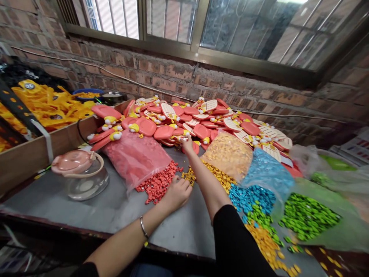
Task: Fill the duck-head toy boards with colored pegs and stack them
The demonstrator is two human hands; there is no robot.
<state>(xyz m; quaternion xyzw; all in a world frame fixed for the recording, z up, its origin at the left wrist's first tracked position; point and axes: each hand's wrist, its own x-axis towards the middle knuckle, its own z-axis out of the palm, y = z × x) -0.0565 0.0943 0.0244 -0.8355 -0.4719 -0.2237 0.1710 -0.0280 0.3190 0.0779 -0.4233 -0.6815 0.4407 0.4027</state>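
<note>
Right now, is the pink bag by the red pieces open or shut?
The pink bag looks open: loose red pieces spill from its edge onto the grey tabletop, close to the left hand.

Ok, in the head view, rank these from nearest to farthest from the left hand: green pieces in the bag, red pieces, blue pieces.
From the left hand:
1. Red pieces: right beside it, on its left.
2. Blue pieces: to its right, beyond the right forearm.
3. Green pieces in the bag: farthest right.
</note>
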